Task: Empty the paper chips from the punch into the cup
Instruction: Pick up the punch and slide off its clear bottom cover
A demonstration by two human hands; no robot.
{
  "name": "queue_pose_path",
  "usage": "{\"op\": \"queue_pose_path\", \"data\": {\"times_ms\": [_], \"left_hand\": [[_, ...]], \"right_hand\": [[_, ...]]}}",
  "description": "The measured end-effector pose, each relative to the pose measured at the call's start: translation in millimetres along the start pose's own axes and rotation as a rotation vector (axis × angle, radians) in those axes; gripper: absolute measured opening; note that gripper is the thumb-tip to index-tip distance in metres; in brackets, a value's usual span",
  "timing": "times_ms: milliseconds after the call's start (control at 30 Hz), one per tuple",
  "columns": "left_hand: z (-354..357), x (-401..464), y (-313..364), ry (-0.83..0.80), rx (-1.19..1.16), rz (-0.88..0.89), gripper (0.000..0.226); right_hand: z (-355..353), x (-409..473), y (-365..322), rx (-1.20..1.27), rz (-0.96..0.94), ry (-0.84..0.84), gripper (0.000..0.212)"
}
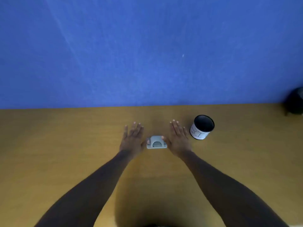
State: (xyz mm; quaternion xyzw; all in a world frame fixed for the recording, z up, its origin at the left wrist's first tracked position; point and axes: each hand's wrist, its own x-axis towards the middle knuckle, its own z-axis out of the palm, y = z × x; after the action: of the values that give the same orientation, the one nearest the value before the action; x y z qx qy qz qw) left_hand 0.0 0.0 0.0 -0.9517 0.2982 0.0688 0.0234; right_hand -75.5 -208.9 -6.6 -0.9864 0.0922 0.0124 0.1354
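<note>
Head view: small grey plastic hole punch [156,142] sits on brown wooden table [65,145], right between your two hands. Long side runs left to right. Your left hand [132,140] flat, fingers spread, holding nothing, thumb just beside punch's left end. Your right hand [178,140] flat and spread too, thumb touching or almost touching punch's right end. Black round cup with white paper label [202,127] stands upright, mouth up, near your right hand, on its far right side. Right hand nearer cup. Punch not lifted yet; no chips seen.
</note>
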Motion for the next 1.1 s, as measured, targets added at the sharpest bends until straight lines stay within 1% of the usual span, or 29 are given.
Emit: {"op": "queue_pose_path", "data": {"times_ms": [33, 100, 167, 233, 300, 333, 467, 567, 700, 833, 967, 1033, 1100], "left_hand": [[5, 0, 3, -0.055, 0.001, 0.005, 0.071], [17, 0, 6, -0.15, -0.054, 0.044, 0.073], [29, 0, 8, -0.209, -0.2, 0.074, 0.077], [34, 2, 12, -0.198, -0.37, 0.068, 0.08], [34, 3, 16, -0.18, -0.511, 0.038, 0.082], [33, 4, 19, -0.17, -0.534, 0.035, 0.082], [30, 11, 28, -0.104, -0.508, 0.015, 0.07], [32, 14, 32, -0.086, -0.506, -0.015, 0.064], [37, 16, 35, -0.072, -0.448, 0.006, 0.061], [37, 19, 32, -0.077, -0.456, 0.048, 0.061], [35, 21, 22, -0.074, -0.625, 0.012, 0.058], [31, 20, 18, -0.057, -0.762, -0.012, 0.053], [24, 13, 16, -0.099, -0.952, -0.066, 0.043]], "right_hand": [[5, -1, 0, 0.026, 0.005, -0.061, 0.091], [16, -3, 0, 0.057, -0.002, -0.187, 0.085], [26, -4, 0, 0.077, -0.011, -0.288, 0.08], [30, -3, -3, 0.083, -0.012, -0.318, 0.077], [33, 1, -5, 0.099, -0.003, -0.288, 0.074], [34, 2, -5, 0.098, 0.0, -0.256, 0.071], [36, 4, -3, 0.134, 0.002, -0.174, 0.065], [37, 4, -2, 0.147, -0.001, -0.137, 0.063], [38, 4, -1, 0.189, -0.002, -0.079, 0.05], [39, 3, 1, 0.293, -0.008, -0.029, 0.039], [30, 0, 1, 0.426, -0.016, 0.054, 0.036], [25, 1, 1, 0.491, -0.022, 0.084, 0.033], [18, 2, -1, 0.593, -0.02, 0.083, 0.033]]}}
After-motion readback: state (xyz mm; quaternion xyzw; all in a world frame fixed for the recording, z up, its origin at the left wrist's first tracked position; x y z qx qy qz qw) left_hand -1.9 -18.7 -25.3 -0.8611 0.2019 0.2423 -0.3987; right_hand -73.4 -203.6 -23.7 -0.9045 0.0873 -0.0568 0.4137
